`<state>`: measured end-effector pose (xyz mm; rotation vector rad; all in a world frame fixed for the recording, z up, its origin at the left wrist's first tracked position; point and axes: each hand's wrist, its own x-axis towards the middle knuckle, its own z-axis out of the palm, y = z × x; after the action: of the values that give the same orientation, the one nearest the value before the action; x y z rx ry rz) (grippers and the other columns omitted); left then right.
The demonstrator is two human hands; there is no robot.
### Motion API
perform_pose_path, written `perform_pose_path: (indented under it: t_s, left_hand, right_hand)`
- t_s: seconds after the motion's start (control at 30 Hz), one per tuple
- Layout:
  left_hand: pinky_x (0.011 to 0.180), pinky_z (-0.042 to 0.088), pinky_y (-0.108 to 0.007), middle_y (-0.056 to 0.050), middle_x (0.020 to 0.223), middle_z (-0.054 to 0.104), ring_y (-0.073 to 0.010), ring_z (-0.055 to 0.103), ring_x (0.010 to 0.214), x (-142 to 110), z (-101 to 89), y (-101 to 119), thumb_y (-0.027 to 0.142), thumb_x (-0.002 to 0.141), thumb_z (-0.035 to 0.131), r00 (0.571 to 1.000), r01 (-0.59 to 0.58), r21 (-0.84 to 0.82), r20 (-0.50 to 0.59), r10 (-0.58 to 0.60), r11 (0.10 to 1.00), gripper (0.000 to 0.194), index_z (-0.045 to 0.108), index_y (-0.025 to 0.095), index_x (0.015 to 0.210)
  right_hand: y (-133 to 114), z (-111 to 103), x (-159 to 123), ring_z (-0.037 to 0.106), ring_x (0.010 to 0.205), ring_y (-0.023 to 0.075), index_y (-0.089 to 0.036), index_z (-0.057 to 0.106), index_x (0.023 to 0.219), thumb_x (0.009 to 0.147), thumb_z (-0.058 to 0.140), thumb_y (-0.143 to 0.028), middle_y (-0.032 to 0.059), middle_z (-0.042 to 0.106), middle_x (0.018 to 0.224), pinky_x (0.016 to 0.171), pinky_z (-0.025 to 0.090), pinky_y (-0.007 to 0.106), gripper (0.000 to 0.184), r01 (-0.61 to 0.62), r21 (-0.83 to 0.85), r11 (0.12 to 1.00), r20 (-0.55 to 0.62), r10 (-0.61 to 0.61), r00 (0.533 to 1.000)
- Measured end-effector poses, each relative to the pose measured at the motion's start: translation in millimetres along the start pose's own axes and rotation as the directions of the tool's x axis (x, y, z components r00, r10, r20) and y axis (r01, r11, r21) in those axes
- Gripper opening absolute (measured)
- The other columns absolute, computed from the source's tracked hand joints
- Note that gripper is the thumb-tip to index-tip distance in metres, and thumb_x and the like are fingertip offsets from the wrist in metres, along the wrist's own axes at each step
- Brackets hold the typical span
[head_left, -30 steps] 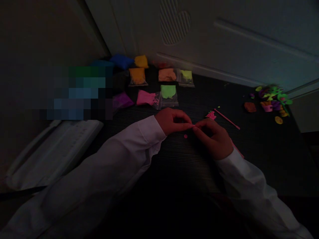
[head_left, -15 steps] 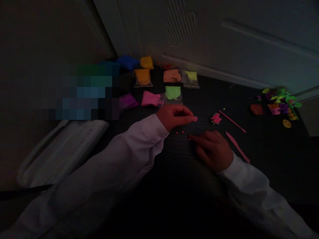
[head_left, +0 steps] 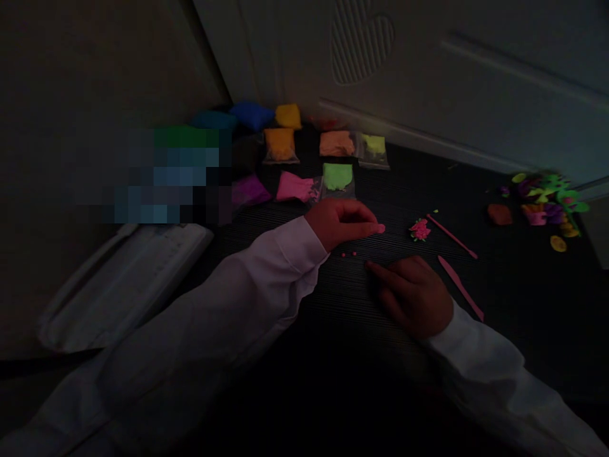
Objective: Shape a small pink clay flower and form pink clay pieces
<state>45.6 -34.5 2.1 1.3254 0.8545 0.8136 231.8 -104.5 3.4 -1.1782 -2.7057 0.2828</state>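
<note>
Tabletop: the dark tabletop (head_left: 390, 190) carries everything being handled; light is low.
Bags: the pink bag (head_left: 295, 187) and green bag (head_left: 338, 176) lie just beyond the left hand, touching or nearly so.
Right hand: the right hand (head_left: 421, 298) is low over the tabletop, index finger extended, the others curled; no held object visible. Whether a bit of pink is under the fingertip, cannot tell.
Left hand: the left hand (head_left: 335, 222) is closed in a thumb-and-finger pinch on a soft-looking pink piece (head_left: 381, 228), held above the tabletop.
Hands, change: a second ago the fingertips met over pink material; now they are apart — this reads as small bits being portioned off and set down singly. Against the half-second-earlier frame both poses nearly match; the main difference is a slight shift of the view.
Knife-shaped tool: pink, the knife-shaped tool (head_left: 460, 285) lies flat beyond the right hand, untouched. It was partly covered a second ago — now fully seen.
Stick: the slim pink stick (head_left: 451, 237) lies beside the cluster, unheld.
Cluster: the pink cluster with green edging (head_left: 420, 230) sits between the stick and the pinched piece.
Dots: two pink dots, one (head_left: 354, 254) nearer the right fingertip, one (head_left: 343, 255) farther; a single larger disc was seen a second ago.
</note>
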Motion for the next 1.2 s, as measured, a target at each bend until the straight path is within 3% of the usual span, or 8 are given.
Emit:
perform_pose_path:
  t_s: [0.53,0.83,1.0,1.2]
  left_hand:
    - [0.057,0.041,-0.021,-0.002,0.070,0.061,-0.0078,0.053,0.063,1,0.6,-3,0.029,0.061,0.059,1.000,-0.029,0.021,-0.011,0.029,0.999,0.022,0.058,0.011,0.072]
    - [0.056,0.040,-0.021,-0.003,0.071,0.061,-0.0086,0.053,0.064,1,-0.4,-3,0.031,0.061,0.059,0.999,-0.050,0.059,-0.013,0.051,0.997,0.023,0.058,0.010,0.072]
    - [0.057,0.040,-0.020,-0.002,0.071,0.061,-0.0081,0.054,0.065,1,-0.2,-4,0.029,0.062,0.058,0.999,-0.051,0.026,-0.005,0.051,0.998,0.020,0.058,0.011,0.071]
    - [0.055,0.041,-0.020,-0.001,0.068,0.061,-0.0070,0.053,0.061,1,0.4,-3,0.027,0.062,0.058,0.999,-0.035,-0.001,0.000,0.035,0.999,0.018,0.058,0.011,0.071]
  right_hand:
    - [-12,0,3,0.043,0.067,0.0181,-0.013,0.050,0.109,0.077,0.038,-0.026,0.0062,0.055,0.072,0.064,0.031,0.035,0.037,0.027,-0.227,0.973,0.086,-0.008,0.996]
    - [-15,0,2,0.043,0.069,0.0178,-0.016,0.048,0.111,0.079,0.036,-0.028,0.0042,0.055,0.073,0.063,0.029,0.034,0.036,0.006,-0.270,0.963,0.096,0.021,0.995]
    - [-14,1,3,0.043,0.067,0.0174,-0.016,0.049,0.108,0.077,0.038,-0.028,0.0043,0.054,0.072,0.063,0.029,0.033,0.035,-0.021,-0.229,0.973,0.073,0.039,0.997]
    - [-10,2,3,0.044,0.065,0.0145,-0.013,0.049,0.103,0.076,0.041,-0.023,0.0044,0.053,0.074,0.064,0.032,0.030,0.030,-0.134,-0.017,0.991,-0.048,0.133,0.990]
